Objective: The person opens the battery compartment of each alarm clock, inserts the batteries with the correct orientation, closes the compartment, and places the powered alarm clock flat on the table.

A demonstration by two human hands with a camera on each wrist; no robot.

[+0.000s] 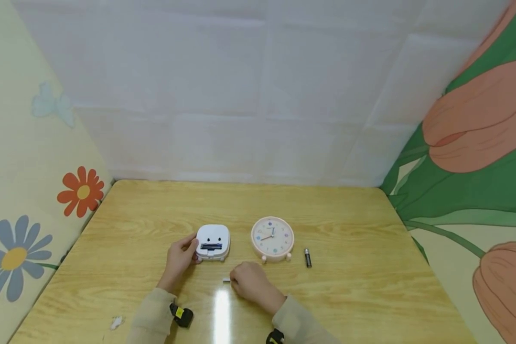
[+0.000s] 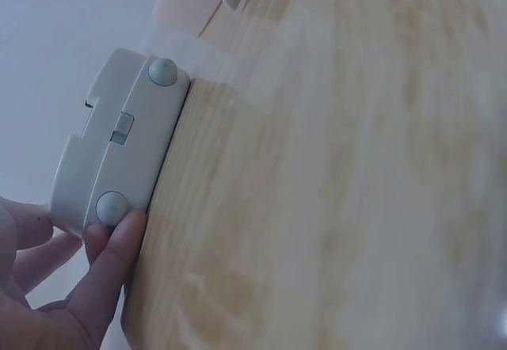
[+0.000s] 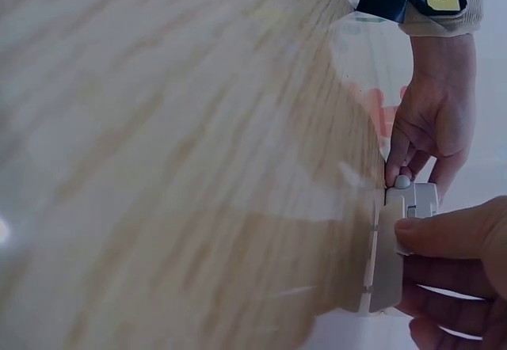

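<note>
A small white rounded-square case point(image 1: 213, 234) with round feet lies on the table, two dark dots and an uncovered battery slot on its upper face. A dark battery point(image 1: 211, 247) sits in that slot. My left hand point(image 1: 180, 260) grips the case by its left side, thumb and fingers on its edge in the left wrist view. Nearer me, my right hand point(image 1: 251, 282) pinches a thin pale cover point(image 3: 386, 263), apart from the case in the head view; part of it is hidden by the fingers. The case point(image 3: 424, 198) also shows behind the cover in the right wrist view.
A pale pink round clock point(image 1: 273, 237) with two feet lies face up right of the white case. Farther right, a loose black-and-silver battery point(image 1: 307, 258) is on the wooden table point(image 1: 348, 210). A small white scrap-like mark point(image 1: 117, 323) shows near the front left.
</note>
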